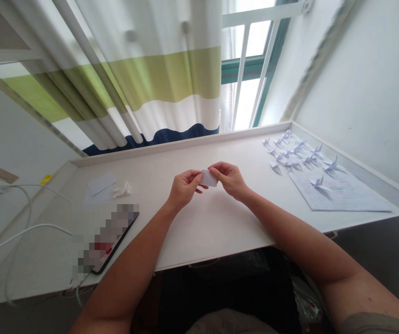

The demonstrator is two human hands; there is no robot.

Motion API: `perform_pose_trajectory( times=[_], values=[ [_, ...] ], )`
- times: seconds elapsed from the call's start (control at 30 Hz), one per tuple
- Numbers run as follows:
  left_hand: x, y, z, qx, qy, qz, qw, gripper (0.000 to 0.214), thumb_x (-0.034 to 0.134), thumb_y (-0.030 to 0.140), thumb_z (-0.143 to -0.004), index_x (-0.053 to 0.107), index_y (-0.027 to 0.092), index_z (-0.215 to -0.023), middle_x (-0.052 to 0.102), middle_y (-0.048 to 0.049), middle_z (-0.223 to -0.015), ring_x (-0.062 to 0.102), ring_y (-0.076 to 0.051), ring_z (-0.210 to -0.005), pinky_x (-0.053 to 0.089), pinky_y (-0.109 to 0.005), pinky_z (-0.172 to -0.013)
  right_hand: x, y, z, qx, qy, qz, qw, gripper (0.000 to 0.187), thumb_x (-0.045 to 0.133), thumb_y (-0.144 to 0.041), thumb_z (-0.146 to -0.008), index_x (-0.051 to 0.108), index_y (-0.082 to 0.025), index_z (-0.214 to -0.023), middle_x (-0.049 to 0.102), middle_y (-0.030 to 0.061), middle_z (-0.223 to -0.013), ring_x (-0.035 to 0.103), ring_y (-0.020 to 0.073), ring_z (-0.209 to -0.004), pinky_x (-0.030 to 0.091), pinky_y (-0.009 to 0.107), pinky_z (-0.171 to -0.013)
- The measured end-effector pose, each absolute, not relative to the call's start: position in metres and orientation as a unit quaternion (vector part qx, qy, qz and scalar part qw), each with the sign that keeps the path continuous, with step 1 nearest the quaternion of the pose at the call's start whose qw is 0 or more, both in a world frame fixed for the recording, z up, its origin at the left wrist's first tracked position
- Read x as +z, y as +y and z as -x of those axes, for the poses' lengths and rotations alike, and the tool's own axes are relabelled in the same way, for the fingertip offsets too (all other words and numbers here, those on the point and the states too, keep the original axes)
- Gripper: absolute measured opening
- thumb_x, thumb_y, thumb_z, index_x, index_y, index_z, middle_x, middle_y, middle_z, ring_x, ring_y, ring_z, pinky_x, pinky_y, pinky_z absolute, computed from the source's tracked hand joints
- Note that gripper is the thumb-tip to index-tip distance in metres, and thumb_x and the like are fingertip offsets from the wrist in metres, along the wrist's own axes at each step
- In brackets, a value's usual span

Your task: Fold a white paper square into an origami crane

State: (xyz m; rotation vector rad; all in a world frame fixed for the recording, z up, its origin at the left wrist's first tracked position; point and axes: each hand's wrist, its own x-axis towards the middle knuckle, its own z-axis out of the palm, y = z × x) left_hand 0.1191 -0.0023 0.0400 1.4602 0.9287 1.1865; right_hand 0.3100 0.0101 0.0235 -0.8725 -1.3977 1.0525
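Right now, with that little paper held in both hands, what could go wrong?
The left hand and right hand both pinch the small paper, so uneven pulling might crease or tear it. The left forearm lies close to the dark-edged device and could nudge it. The folded paper figures look light, so a careless sweep might scatter them.

Sheet (209,178): matt paper. Tabletop (213,227): smooth. Curtain (185,74): cloth.

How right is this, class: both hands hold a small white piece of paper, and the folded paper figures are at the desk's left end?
Only the side is wrong: the head view shows the folded paper figures at the right end of the desk. The left hand and right hand do hold the white paper.
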Motion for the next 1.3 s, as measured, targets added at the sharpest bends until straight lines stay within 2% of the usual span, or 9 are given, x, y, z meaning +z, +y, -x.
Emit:
perform_pose_trajectory(
  times=[0.13,0.2,0.33,0.6,0.77,0.9,1.07,1.17,1.3],
  values=[
    [0.039,0.0,-0.117,0.508,0.418,-0.589,0.47,0.041,0.083,0.05,-0.083,0.079,0.013,-0.098,0.08,-0.0076,-0.081,0.078,-0.023,-0.075,0.063,-0.027,-0.049,0.026,0.003,-0.311,0.181,-0.699,0.397,0.566,0.032,0.071,-0.052,-0.098,0.073,-0.025,-0.116,0.075,0.0088,-0.106,0.07,0.026,-0.1,0.057,0.044,-0.088],
    [0.039,0.0,-0.116,0.52,0.426,-0.576,0.465,0.041,0.084,0.05,-0.082,0.079,0.013,-0.099,0.081,-0.0074,-0.084,0.078,-0.022,-0.076,0.064,-0.028,-0.049,0.029,-0.001,-0.312,0.069,-0.751,0.379,0.536,0.026,0.07,-0.045,-0.1,0.074,-0.026,-0.118,0.074,0.0113,-0.115,0.068,0.0294,-0.109,0.055,0.049,-0.096],
    [0.041,0.0,-0.116,0.527,0.418,-0.559,0.485,0.041,0.086,0.05,-0.081,0.079,0.014,-0.098,0.081,-0.0072,-0.087,0.077,-0.021,-0.079,0.067,-0.029,-0.054,0.032,-0.005,-0.313,-0.01,-0.826,0.339,0.449,0.036,0.077,-0.043,-0.097,0.072,-0.027,-0.129,0.075,0.0133,-0.126,0.068,0.0327,-0.117,0.056,0.052,-0.099],
    [0.045,0.0,-0.115,0.506,0.397,-0.559,0.523,0.047,0.092,0.056,-0.075,0.077,0.015,-0.092,0.08,-0.006,-0.084,0.078,-0.02,-0.079,0.066,-0.029,-0.061,0.031,-0.004,-0.313,0.072,-0.839,0.314,0.439,0.035,0.07,-0.033,-0.101,0.07,-0.027,-0.135,0.079,0.0113,-0.128,0.075,0.0299,-0.116,0.062,0.05,-0.096],
    [0.044,0.002,-0.113,0.495,0.36,-0.571,0.547,0.047,0.092,0.057,-0.075,0.071,0.015,-0.085,0.079,-0.004,-0.079,0.077,-0.018,-0.076,0.066,-0.029,-0.064,0.034,-0.007,-0.315,0.146,-0.81,0.316,0.471,0.025,0.069,-0.036,-0.102,0.078,-0.026,-0.123,0.084,0.0091,-0.113,0.079,0.0271,-0.101,0.064,0.046,-0.089],
    [0.042,0.003,-0.113,0.494,0.33,-0.583,0.553,0.048,0.092,0.058,-0.075,0.069,0.016,-0.083,0.076,-0.0027,-0.078,0.075,-0.017,-0.075,0.065,-0.028,-0.06,0.037,-0.009,-0.315,0.237,-0.767,0.335,0.492,0.022,0.071,-0.043,-0.1,0.083,-0.028,-0.112,0.085,0.0059,-0.105,0.08,0.0249,-0.092,0.066,0.043,-0.083],
    [0.041,0.004,-0.112,0.5,0.307,-0.595,0.549,0.044,0.089,0.058,-0.08,0.074,0.017,-0.086,0.076,-0.0028,-0.08,0.072,-0.016,-0.076,0.065,-0.027,-0.058,0.037,-0.01,-0.314,0.322,-0.713,0.341,0.521,0.025,0.074,-0.047,-0.096,0.085,-0.028,-0.108,0.086,0.0045,-0.104,0.082,0.026,-0.094,0.069,0.047,-0.088],
    [0.041,0.005,-0.111,0.499,0.309,-0.604,0.539,0.044,0.086,0.059,-0.083,0.075,0.017,-0.088,0.076,-0.0035,-0.082,0.073,-0.017,-0.077,0.065,-0.027,-0.058,0.038,-0.009,-0.315,0.333,-0.719,0.331,0.512,0.027,0.076,-0.046,-0.094,0.084,-0.027,-0.112,0.086,0.0049,-0.107,0.081,0.0262,-0.096,0.068,0.048,-0.091],
    [0.041,0.006,-0.111,0.496,0.322,-0.617,0.518,0.047,0.082,0.062,-0.085,0.075,0.016,-0.091,0.077,-0.0053,-0.083,0.074,-0.018,-0.076,0.065,-0.028,-0.058,0.038,-0.008,-0.317,0.29,-0.764,0.309,0.486,0.039,0.083,-0.042,-0.088,0.081,-0.025,-0.123,0.084,0.007,-0.114,0.08,0.0269,-0.099,0.067,0.048,-0.094]
  ],
)
